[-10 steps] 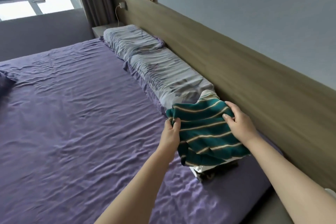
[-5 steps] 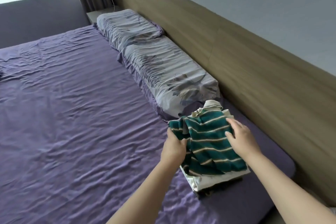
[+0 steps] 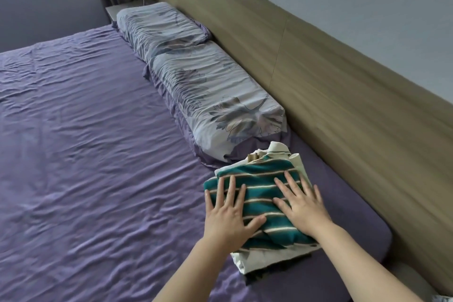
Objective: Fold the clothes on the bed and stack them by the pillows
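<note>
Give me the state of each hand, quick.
Left hand: open, fingers flat, pressing on the striped shirt.
Right hand: open, fingers flat, pressing on the same shirt.

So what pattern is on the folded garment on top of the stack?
Teal with thin cream and brown stripes, on the folded striped knit garment; head view.

Purple bed (image 3: 93, 154): pillows (image 3: 208, 95), clothes stack (image 3: 264, 206)

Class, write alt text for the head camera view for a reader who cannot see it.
Both hands, left hand and right hand, press flat on a folded green striped shirt topping a small stack of clothes on a purple bed sheet, beside two pillows along a wooden headboard.
</note>
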Demonstrator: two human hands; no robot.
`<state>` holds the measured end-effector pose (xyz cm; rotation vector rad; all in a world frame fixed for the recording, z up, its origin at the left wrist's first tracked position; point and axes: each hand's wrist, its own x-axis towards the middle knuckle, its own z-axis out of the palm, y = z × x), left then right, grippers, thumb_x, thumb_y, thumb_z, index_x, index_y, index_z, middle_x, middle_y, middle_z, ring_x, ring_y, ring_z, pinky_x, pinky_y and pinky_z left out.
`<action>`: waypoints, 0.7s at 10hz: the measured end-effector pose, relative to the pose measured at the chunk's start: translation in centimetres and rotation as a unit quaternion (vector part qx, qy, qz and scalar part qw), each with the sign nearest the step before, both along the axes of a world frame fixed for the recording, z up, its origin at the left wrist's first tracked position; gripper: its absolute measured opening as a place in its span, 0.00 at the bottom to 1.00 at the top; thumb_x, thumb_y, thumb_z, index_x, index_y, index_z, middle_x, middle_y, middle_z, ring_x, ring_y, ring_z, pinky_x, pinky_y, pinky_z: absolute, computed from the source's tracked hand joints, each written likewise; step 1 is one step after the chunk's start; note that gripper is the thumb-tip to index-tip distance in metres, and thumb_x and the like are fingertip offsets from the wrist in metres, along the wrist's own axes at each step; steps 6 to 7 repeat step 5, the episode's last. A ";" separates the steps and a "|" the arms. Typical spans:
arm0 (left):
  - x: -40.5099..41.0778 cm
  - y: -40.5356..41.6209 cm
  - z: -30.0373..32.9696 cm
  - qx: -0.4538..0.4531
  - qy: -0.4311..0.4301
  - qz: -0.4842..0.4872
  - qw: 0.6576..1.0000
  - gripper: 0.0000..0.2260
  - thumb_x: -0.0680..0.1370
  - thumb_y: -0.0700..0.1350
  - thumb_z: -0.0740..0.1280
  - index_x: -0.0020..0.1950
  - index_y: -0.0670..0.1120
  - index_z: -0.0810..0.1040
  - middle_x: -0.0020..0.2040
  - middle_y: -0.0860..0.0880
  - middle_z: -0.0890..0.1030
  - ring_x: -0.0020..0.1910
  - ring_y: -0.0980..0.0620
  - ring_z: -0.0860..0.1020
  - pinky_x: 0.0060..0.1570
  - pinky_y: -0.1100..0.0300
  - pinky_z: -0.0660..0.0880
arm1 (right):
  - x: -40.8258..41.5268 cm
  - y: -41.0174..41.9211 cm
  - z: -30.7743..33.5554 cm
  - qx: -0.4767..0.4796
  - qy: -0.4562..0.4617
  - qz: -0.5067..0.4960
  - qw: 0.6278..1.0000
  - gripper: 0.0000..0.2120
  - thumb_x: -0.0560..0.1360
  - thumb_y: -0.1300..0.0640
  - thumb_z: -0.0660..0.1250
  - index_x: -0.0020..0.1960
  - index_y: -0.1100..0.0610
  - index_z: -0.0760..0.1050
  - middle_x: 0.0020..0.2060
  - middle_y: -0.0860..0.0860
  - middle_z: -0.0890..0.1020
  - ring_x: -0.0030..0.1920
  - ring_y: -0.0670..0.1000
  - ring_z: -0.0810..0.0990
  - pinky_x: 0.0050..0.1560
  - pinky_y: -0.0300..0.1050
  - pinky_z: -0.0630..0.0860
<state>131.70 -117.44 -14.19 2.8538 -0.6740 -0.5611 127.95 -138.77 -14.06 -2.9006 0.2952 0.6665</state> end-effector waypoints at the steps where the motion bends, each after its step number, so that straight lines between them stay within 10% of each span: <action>1: 0.5 -0.6 -0.2 0.022 0.020 -0.001 1.000 0.46 0.64 0.79 0.35 0.77 0.57 0.39 0.72 0.53 0.28 0.69 0.49 0.23 0.69 0.42 0.27 | 0.6 0.4 -0.2 0.013 0.024 -0.014 1.000 0.28 0.77 0.34 0.41 0.73 0.36 0.34 0.74 0.42 0.33 0.75 0.53 0.35 0.72 0.61 0.38; 5: 0.0 2.5 12.3 -0.014 -0.029 0.004 0.999 0.31 0.76 0.66 0.54 0.74 0.51 0.61 0.73 0.48 0.66 0.74 0.46 0.60 0.72 0.40 0.48 | -0.1 6.6 11.3 -0.012 -0.051 -0.034 0.998 0.27 0.79 0.39 0.47 0.75 0.49 0.54 0.75 0.47 0.59 0.76 0.53 0.50 0.73 0.61 0.47; 7: 0.0 2.5 12.3 -0.014 -0.029 0.004 0.999 0.31 0.76 0.66 0.54 0.74 0.51 0.61 0.73 0.48 0.66 0.74 0.46 0.60 0.72 0.40 0.48 | -0.1 6.6 11.3 -0.012 -0.051 -0.034 0.998 0.27 0.79 0.39 0.47 0.75 0.49 0.54 0.75 0.47 0.59 0.76 0.53 0.50 0.73 0.61 0.47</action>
